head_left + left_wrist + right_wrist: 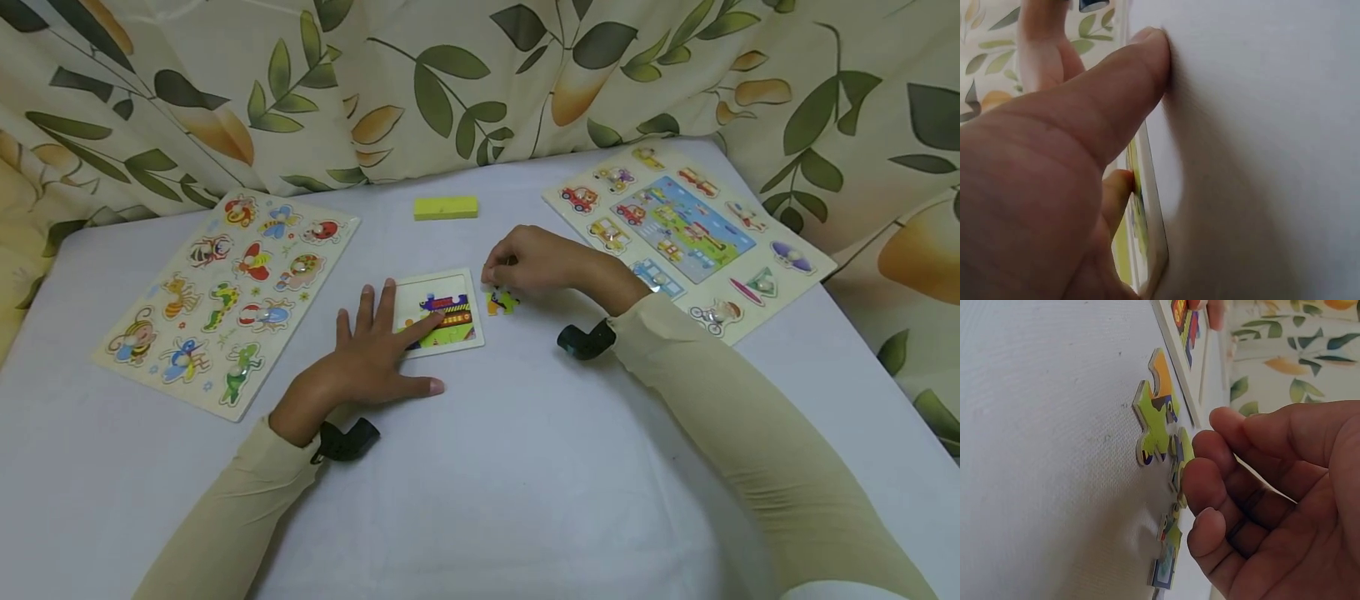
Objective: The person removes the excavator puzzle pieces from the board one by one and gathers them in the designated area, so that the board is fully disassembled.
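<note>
In the head view my left hand [363,362] lies with fingers spread over the left part of a small white-framed puzzle [478,321], its index fingertip on the picture inside. The left wrist view shows the thumb [1129,81] on the cloth beside the frame's edge [1155,231]. Right of the frame, my right hand [540,262] hovers over loose green and orange pieces [502,302]. Seen from the right wrist, its fingers [1207,487] are loosely bent, with no piece visible between them, beside several pieces [1157,425] on the cloth. The puzzle's left side is partly hidden.
An insect picture board [225,292] lies at the left, and a vehicle board [686,237] at the back right. A yellow-green block [446,208] sits behind the small puzzle. Leaf-patterned fabric [450,92] hangs along the white table's back edge.
</note>
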{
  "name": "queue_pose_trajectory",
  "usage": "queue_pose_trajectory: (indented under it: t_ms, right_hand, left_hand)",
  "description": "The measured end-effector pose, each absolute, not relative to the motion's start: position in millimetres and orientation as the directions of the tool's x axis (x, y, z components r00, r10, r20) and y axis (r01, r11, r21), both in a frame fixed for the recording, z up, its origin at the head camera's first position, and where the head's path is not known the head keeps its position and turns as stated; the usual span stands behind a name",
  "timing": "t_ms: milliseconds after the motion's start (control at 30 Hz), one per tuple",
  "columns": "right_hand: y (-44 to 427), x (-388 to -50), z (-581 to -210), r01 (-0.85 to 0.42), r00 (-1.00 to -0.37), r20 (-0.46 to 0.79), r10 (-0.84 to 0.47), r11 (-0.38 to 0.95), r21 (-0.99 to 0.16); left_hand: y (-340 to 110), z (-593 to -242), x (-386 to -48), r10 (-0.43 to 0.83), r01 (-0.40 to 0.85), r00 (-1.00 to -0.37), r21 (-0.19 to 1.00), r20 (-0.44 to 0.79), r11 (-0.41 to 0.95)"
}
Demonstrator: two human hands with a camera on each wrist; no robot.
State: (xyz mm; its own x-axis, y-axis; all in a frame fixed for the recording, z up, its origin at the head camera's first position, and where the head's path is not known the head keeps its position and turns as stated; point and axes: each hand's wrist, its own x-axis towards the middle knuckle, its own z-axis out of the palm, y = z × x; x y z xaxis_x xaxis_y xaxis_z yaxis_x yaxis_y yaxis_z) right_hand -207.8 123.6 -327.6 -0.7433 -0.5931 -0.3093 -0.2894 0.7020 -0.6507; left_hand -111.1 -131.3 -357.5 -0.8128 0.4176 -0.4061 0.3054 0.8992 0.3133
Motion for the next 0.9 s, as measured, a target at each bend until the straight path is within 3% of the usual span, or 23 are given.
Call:
queue_pose_trajectory:
  t_ms: [567,900]
  right_hand:
    - [115,-208,-326,-0.296,-0.745,-0.28,-0.605,0.676,-0.674]
    - [107,-206,-327,-0.287,-0.766,-0.24,-0.597,0.65,-0.704]
  left_hand:
    - [-124,-349,-109,0.534,0.388,-0.739,0.389,-0.41,0.836]
    - [-114,-354,-107,0.48,0.319,-0.77,0.398,-0.421,0.86]
